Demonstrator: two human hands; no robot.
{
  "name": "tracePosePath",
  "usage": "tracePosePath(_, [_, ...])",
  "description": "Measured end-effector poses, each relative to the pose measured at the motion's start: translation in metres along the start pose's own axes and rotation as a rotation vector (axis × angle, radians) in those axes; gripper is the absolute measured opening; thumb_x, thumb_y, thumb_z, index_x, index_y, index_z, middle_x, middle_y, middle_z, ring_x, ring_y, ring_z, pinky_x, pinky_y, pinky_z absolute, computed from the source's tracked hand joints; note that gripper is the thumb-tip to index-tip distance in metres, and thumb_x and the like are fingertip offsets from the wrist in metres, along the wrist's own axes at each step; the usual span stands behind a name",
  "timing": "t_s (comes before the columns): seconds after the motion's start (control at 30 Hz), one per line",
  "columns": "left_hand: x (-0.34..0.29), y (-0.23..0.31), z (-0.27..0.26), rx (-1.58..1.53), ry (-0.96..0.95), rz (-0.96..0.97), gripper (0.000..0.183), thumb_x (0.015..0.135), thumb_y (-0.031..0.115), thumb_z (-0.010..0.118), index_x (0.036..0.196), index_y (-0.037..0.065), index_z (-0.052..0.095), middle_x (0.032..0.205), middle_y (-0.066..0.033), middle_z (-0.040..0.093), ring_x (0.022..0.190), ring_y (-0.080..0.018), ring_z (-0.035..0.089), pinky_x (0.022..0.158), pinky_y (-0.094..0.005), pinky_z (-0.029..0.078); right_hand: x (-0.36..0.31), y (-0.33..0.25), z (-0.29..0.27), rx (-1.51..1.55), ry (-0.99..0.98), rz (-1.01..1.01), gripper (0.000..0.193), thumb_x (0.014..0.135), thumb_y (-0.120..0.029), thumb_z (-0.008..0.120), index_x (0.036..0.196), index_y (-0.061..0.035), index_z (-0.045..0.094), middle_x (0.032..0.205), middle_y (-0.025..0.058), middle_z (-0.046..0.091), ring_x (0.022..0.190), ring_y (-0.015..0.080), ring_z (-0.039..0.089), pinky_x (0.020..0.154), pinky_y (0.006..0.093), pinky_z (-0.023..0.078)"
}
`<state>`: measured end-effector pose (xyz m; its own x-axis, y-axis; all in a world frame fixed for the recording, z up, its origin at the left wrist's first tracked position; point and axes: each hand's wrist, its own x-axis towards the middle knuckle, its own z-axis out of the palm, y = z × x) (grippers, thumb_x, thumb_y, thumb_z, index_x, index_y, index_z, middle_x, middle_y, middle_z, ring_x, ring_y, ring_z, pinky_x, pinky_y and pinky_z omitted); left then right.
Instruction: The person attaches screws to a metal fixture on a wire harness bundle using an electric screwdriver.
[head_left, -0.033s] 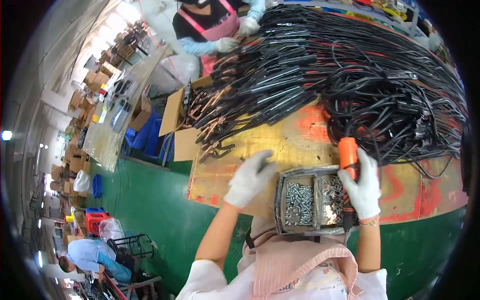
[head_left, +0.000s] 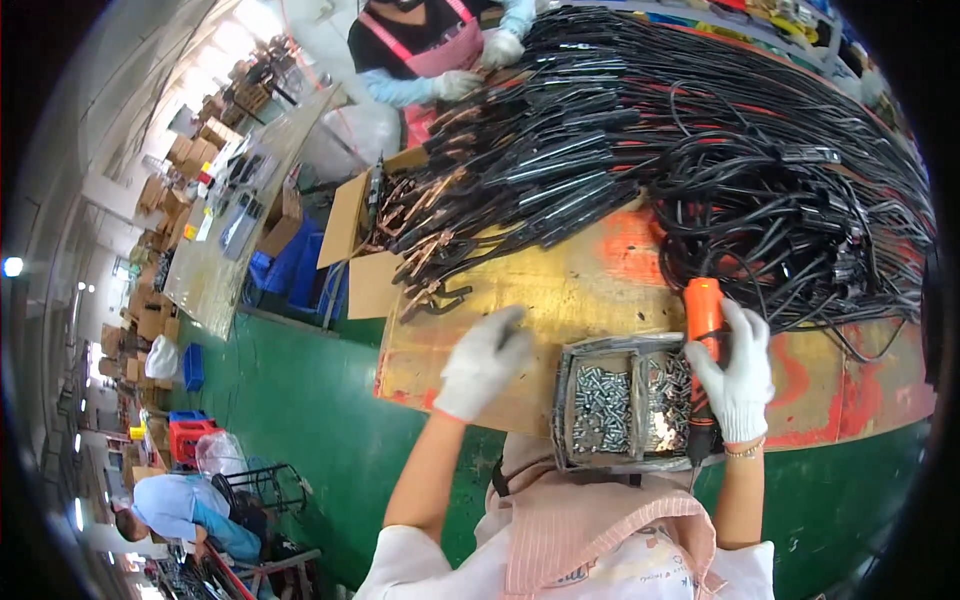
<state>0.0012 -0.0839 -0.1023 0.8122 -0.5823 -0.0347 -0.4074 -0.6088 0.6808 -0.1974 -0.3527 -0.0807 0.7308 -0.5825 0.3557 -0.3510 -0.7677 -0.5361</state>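
My left hand [head_left: 482, 365], in a white glove, hovers over the bare near part of the table with thumb and fingers apart and nothing in it. The fingertips are a little blurred. My right hand [head_left: 738, 382], gloved too, has its thumb and fingers around an orange and black electric screwdriver [head_left: 704, 308]. The screwdriver's tip points toward me, along the right side of a dark two-part tray [head_left: 562, 400]. Small silvery screws [head_left: 600, 408] fill the tray's left compartment, and more screws [head_left: 668, 385] lie in the right one.
Black cables [head_left: 740, 90] with copper-coloured ends cover the far side of the worn yellow table [head_left: 500, 290]; a tangled coil [head_left: 770, 220] lies right. Across the table a co-worker's gloved hands [head_left: 480, 70] touch cable ends. An open carton [head_left: 345, 230] stands left. Another person [head_left: 195, 515] sits lower left.
My left hand has drawn slightly left and toward me. My right hand has shifted a little to the right, together with the screwdriver.
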Motion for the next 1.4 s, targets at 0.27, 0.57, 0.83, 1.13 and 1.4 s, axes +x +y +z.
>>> tracePosePath(0.27, [0.019, -0.075, -0.059, 0.613, 0.367, -0.001, 0.033, 0.090, 0.025, 0.056, 0.121, 0.015, 0.057, 0.090, -0.0175, 0.066, 0.077, -0.0365, 0.065, 0.065, -0.0481, 0.053, 0.059, -0.070, -0.003, -0.138, -0.003, -0.506, 0.056, 0.071, -0.014, 0.075, 0.123, -0.0072, 0.057, 0.116, 0.0126, 0.059, 0.104, 0.0311, 0.057, 0.089, 0.0404, 0.046])
tracePosePath(0.57, [0.076, -0.052, -0.078, 0.784, 0.195, 0.218, 0.027, 0.087, 0.032, 0.062, 0.110, 0.019, 0.063, 0.083, -0.0113, 0.066, 0.073, -0.0304, 0.067, 0.061, -0.0441, 0.053, 0.180, -0.057, 0.139, -0.437, -0.206, -0.835, 0.043, 0.079, -0.023, 0.064, 0.120, -0.0130, 0.056, 0.117, 0.0071, 0.058, 0.112, 0.0250, 0.054, 0.097, 0.0401, 0.042])
tracePosePath(0.83, [0.100, -0.021, -0.133, 1.048, 0.059, 0.232, 0.014, 0.087, 0.017, 0.051, 0.093, 0.010, 0.062, 0.080, -0.0095, 0.069, 0.073, -0.0275, 0.069, 0.060, -0.0421, 0.054, 0.195, -0.080, 0.148, -0.640, -0.655, -0.739, 0.047, 0.074, -0.038, 0.073, 0.114, -0.0177, 0.060, 0.106, 0.0077, 0.062, 0.105, 0.0290, 0.058, 0.095, 0.0416, 0.043])
tracePosePath(1.13, [0.070, -0.037, -0.101, 0.632, 0.162, 0.503, 0.029, 0.084, 0.027, 0.064, 0.111, 0.017, 0.060, 0.084, -0.0094, 0.064, 0.079, -0.0259, 0.066, 0.065, -0.0388, 0.053, 0.192, -0.044, 0.115, -0.238, -0.673, -0.759, 0.041, 0.079, -0.032, 0.072, 0.114, -0.0156, 0.059, 0.106, 0.0110, 0.061, 0.103, 0.0328, 0.058, 0.091, 0.0434, 0.046])
tracePosePath(1.4, [0.065, -0.083, -0.083, 0.815, 0.200, 0.270, 0.030, 0.080, 0.032, 0.069, 0.105, 0.015, 0.065, 0.084, -0.0080, 0.067, 0.078, -0.0259, 0.067, 0.066, -0.0409, 0.053, 0.203, -0.055, 0.128, -0.065, -0.670, -0.624, 0.047, 0.083, -0.035, 0.071, 0.120, -0.0110, 0.055, 0.113, 0.0158, 0.057, 0.103, 0.0351, 0.059, 0.090, 0.0398, 0.048])
